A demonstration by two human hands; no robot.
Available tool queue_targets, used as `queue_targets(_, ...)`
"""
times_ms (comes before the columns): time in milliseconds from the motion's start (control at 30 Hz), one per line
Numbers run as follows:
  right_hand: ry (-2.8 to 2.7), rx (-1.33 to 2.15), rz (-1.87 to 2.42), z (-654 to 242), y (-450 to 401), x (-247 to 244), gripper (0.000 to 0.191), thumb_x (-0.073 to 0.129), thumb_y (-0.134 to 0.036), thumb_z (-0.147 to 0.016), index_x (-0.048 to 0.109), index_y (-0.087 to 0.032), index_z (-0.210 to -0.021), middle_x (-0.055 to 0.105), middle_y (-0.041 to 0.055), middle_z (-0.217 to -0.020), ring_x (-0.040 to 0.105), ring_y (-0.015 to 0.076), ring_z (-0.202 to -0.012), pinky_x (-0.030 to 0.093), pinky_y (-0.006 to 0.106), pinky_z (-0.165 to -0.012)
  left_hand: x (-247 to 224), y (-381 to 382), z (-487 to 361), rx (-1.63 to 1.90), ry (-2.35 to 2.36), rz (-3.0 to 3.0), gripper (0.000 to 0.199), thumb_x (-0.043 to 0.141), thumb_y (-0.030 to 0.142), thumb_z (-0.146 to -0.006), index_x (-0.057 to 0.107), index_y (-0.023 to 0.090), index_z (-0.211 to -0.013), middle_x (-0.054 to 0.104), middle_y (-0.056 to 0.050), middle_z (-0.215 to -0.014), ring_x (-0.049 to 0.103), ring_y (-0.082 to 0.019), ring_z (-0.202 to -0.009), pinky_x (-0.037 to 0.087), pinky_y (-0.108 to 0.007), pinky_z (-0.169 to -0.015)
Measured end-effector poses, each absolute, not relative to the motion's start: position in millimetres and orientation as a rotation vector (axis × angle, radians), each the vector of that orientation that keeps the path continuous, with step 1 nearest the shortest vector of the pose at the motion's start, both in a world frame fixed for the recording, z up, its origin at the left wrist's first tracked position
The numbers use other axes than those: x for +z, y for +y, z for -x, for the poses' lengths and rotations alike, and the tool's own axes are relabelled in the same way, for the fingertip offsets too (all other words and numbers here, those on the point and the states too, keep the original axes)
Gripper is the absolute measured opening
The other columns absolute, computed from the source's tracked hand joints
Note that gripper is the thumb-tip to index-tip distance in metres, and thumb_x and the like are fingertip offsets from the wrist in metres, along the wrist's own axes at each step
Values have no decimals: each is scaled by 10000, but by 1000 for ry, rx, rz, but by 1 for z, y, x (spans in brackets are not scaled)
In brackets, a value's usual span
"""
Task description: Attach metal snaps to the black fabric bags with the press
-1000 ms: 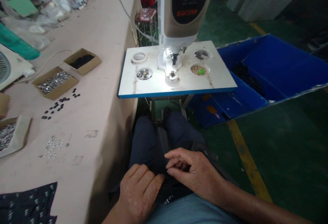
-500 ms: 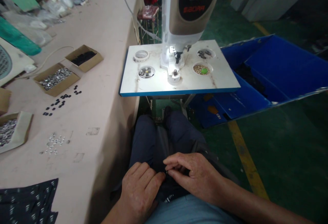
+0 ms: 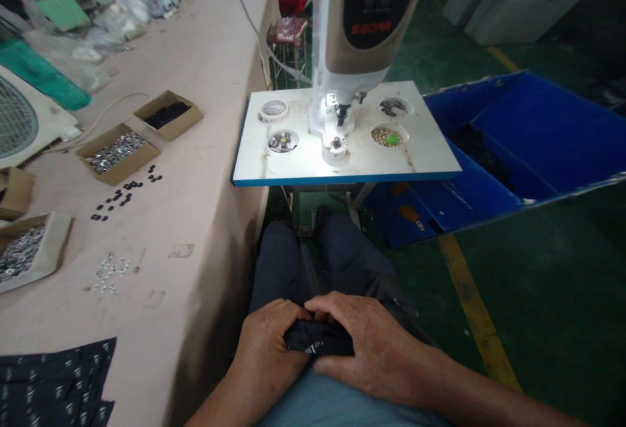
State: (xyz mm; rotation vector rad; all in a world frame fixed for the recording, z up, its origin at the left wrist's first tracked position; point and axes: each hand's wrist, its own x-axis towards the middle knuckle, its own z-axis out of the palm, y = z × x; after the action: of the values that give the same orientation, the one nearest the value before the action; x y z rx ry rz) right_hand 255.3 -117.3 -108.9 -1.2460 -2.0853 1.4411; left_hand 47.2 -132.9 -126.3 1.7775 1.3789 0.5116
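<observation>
A piece of black fabric with white print (image 3: 320,341) is bunched up in my lap, between both hands. My left hand (image 3: 271,349) grips its left side, thumb and fingers folded round the cloth. On the other side my right hand (image 3: 376,345) is curled over the fabric, its fingertips at the upper edge and its thumb below. The fingertips of the two hands nearly meet at the top, and part of the cloth is hidden under them. In front of my knees stands a pressing machine (image 3: 337,114) with a lit head over a small white table (image 3: 298,167).
On the bench (image 3: 205,75) to the left are a box of metal fasteners (image 3: 117,151), a box of black parts (image 3: 167,114), loose black pieces (image 3: 117,199), small silver rings (image 3: 111,270) and printed black cloth (image 3: 53,381). A blue bin (image 3: 552,133) stands at right.
My hands have come closer together, and the printed black fabric now shows folded up between them. The right hand's earlier pinch has changed to a wider grip. The view has shifted slightly.
</observation>
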Motion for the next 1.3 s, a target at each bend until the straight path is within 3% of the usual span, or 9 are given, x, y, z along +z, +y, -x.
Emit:
queue_targets(67,-2055,1433,1252,-253,-116,-115,486,725,-186,-777,634,-274,-1246,720,27,-1215,669,234,-1109,469,350,-987,-122,-128,-48,382,1415,-1650,141,607,86,-681,681,195,-730,658,29,-717,603,-138,-692,396,-243,-641)
queue_targets(200,-1981,1465,1236,-254,-110,-122,537,599,-68,-749,644,-284,-1237,738,6,-1178,684,214,-1071,488,327,-954,-117,-117,-49,240,1376,-1392,32,636,180,-736,665,169,-726,567,48,-648,496,-105,-612,335,-218,-558)
queue_targets(367,-1841,1607,1273,-253,-98,-118,443,607,-62,-729,700,-268,-1111,753,-16,-1058,692,182,-955,501,269,-841,-117,-109,-45,217,1230,-1129,242,709,354,-773,605,136,-768,477,57,-639,391,-80,-577,278,-209,-517)
queue_targets(567,-1580,1932,1217,-251,-87,-116,393,635,-91,-734,643,-214,-1107,746,-13,-947,674,142,-793,498,221,-689,-117,-107,-38,220,1115,-949,367,770,429,-732,601,110,-798,452,50,-649,345,-68,-584,250,-209,-539)
queue_targets(900,-1440,2078,1226,-254,-81,-128,364,679,-139,-732,627,-192,-1089,716,-8,-897,624,126,-736,453,210,-643,-127,-113,-45,293,1145,-805,321,769,385,-700,597,121,-757,456,46,-629,343,-64,-564,241,-205,-532)
queue_targets(1100,-1319,2252,1057,-271,-69,-131,462,820,-436,-702,657,-154,-1030,707,31,-876,625,157,-760,457,237,-669,-130,-111,-58,419,1033,-692,313,832,349,-620,670,101,-722,515,30,-620,398,-58,-536,291,-196,-531)
queue_targets(1300,-1458,2045,1320,-277,-52,-146,521,646,-692,-800,681,-173,-813,651,17,-727,569,156,-648,455,247,-595,-137,-96,-73,597,899,-606,362,897,351,-559,758,120,-801,648,17,-696,510,-66,-579,412,-190,-625)
